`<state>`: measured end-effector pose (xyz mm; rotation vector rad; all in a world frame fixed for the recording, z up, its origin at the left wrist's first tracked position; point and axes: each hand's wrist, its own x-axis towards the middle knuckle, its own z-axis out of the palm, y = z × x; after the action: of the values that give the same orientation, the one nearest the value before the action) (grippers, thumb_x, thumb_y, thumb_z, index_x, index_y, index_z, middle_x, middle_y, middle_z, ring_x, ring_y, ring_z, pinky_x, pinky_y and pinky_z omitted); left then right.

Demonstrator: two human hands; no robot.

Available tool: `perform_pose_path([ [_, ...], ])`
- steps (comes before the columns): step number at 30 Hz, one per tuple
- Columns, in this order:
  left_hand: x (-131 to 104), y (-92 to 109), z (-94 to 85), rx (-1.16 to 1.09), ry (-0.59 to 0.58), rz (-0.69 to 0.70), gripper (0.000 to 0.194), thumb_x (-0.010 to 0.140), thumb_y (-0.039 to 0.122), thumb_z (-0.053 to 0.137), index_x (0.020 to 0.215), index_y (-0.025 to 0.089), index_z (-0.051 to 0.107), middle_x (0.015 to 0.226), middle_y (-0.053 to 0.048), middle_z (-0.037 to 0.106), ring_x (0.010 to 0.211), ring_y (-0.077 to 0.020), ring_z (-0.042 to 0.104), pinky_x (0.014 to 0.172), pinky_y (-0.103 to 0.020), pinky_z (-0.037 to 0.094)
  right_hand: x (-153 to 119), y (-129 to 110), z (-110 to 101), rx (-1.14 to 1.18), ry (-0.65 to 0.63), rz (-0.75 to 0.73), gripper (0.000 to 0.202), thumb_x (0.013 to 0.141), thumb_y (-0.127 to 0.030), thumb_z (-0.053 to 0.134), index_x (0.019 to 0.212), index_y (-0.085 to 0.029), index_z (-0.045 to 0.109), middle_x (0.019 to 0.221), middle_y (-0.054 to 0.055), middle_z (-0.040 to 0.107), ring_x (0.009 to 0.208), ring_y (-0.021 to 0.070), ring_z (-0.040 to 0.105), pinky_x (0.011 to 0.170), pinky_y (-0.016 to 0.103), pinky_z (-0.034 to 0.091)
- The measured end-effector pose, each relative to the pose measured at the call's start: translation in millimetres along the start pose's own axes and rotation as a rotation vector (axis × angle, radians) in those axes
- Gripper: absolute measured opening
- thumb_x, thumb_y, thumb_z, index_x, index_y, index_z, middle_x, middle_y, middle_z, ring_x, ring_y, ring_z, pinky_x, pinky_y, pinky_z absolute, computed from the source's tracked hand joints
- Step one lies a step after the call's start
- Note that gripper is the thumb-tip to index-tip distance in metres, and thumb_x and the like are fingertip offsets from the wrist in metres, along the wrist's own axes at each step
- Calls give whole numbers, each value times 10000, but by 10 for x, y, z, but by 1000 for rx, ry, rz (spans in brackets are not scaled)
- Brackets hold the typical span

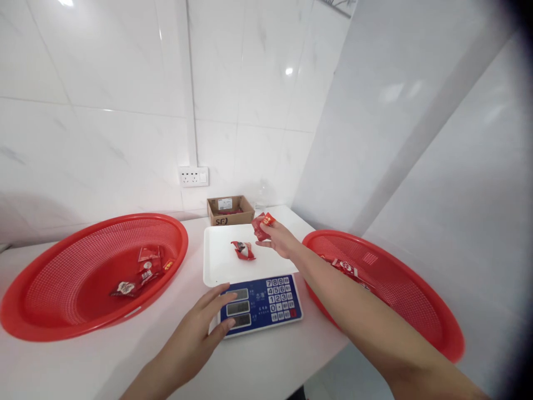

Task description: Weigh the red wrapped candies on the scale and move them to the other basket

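Note:
A digital scale with a blue keypad panel (263, 305) and a white tray (219, 266) stands in the middle of the table. One red and white packet (244, 250) lies on the tray. My right hand (280, 238) is over the tray's right side, its fingers closed on red packets (262, 225). Over the left end of the blue panel is my left hand (200, 328), fingers spread, holding nothing and partly covering the displays.
A red basket (54, 255) with several packets (147, 269) is at the left, another red basket (416, 278) with packets (347, 269) at the right. An open cardboard box (231, 218) stands behind the scale, near the tiled wall and a socket (194, 176).

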<state>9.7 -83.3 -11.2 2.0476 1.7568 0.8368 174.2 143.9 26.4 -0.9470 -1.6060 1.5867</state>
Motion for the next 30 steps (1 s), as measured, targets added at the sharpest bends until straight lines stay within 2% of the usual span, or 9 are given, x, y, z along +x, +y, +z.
perform_pose_path([
  [6, 228, 28, -70, 62, -50, 51, 393, 881, 322, 442, 1270, 280, 479, 1419, -52, 397, 1283, -229, 384, 1016, -416, 383, -74, 77, -116, -314, 69, -35, 270, 789, -310, 515, 1055, -267, 528, 984, 20, 608, 925, 165, 562, 791, 366, 487],
  [10, 637, 47, -88, 211, -90, 110, 532, 888, 372, 431, 1371, 176, 328, 1458, -116, 316, 1359, -256, 210, 1069, -456, 284, -139, 136, -150, -551, 29, -105, 520, 648, -113, 592, 1150, -238, 546, 1213, 45, 563, 1115, 211, 494, 964, 374, 373],
  [12, 870, 50, -60, 296, -126, 146, 583, 882, 395, 444, 1383, 138, 295, 1467, -144, 283, 1367, -282, 164, 1077, -479, 245, -172, 146, -147, -645, -8, -119, 612, 632, -86, 591, 1224, -219, 512, 1291, 67, 520, 1164, 230, 470, 1001, 385, 337],
  [14, 1071, 37, -22, 347, -163, 179, 599, 869, 410, 468, 1372, 126, 314, 1452, -160, 309, 1361, -300, 181, 1080, -495, 214, -201, 147, -140, -724, -28, -132, 623, 674, -110, 569, 1279, -218, 468, 1345, 76, 475, 1205, 236, 442, 1018, 403, 319],
  [17, 1250, -14, 5, 374, -224, 214, 585, 825, 398, 546, 1321, 125, 401, 1400, -168, 399, 1320, -308, 297, 1068, -474, 239, -242, 149, -137, -818, -63, -166, 582, 718, -130, 540, 1290, -208, 466, 1359, 76, 467, 1242, 221, 413, 1056, 398, 276],
  [20, 1285, -79, -43, 396, -285, 219, 563, 787, 391, 590, 1286, 167, 455, 1381, -149, 433, 1274, -305, 382, 1033, -448, 305, -286, 165, -145, -889, -118, -200, 549, 725, -136, 545, 1268, -197, 498, 1376, 71, 450, 1281, 209, 372, 1085, 374, 234],
  [23, 1254, -122, -125, 401, -332, 219, 578, 775, 428, 591, 1292, 208, 455, 1393, -121, 426, 1276, -296, 383, 1021, -424, 326, -316, 192, -129, -944, -174, -220, 506, 742, -154, 552, 1246, -184, 527, 1370, 84, 458, 1295, 219, 353, 1084, 378, 236],
  [26, 1231, -133, -168, 393, -353, 235, 578, 789, 482, 556, 1293, 217, 458, 1398, -111, 420, 1269, -288, 394, 1010, -412, 343, -332, 205, -67, -980, -235, -218, 445, 752, -177, 564, 1197, -182, 574, 1302, 95, 531, 1240, 244, 431, 1060, 403, 279],
  [30, 1207, -149, -175, 396, -307, 233, 424, 851, 467, 474, 1199, 236, 544, 1312, -86, 519, 1232, -266, 438, 1008, -414, 344, -397, 133, -21, -968, -315, -235, 412, 774, -253, 563, 1184, -221, 584, 1256, 55, 577, 1176, 231, 501, 1025, 392, 339],
])
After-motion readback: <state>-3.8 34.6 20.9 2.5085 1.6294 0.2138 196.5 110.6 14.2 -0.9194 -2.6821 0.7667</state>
